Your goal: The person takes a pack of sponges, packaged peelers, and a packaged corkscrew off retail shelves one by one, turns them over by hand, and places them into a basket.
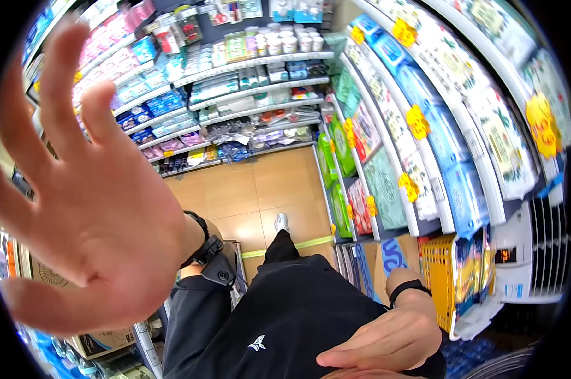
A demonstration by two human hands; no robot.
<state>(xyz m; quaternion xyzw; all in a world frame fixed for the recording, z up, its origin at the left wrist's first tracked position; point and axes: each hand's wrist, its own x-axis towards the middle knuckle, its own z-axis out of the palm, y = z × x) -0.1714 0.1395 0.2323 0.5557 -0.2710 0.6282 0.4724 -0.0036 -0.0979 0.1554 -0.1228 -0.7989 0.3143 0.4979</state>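
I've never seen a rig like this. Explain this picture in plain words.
There is no robot: a person uses bare hands, and the one picture comes from a camera on their head, looking forward and down. The left hand is raised near the lens, fingers spread, empty. The right hand is low, by the dark clothes; I can't see it holding anything. Shelves carry packs and small tubs. At right stands a yellow basket. One shoe shows on the floor.
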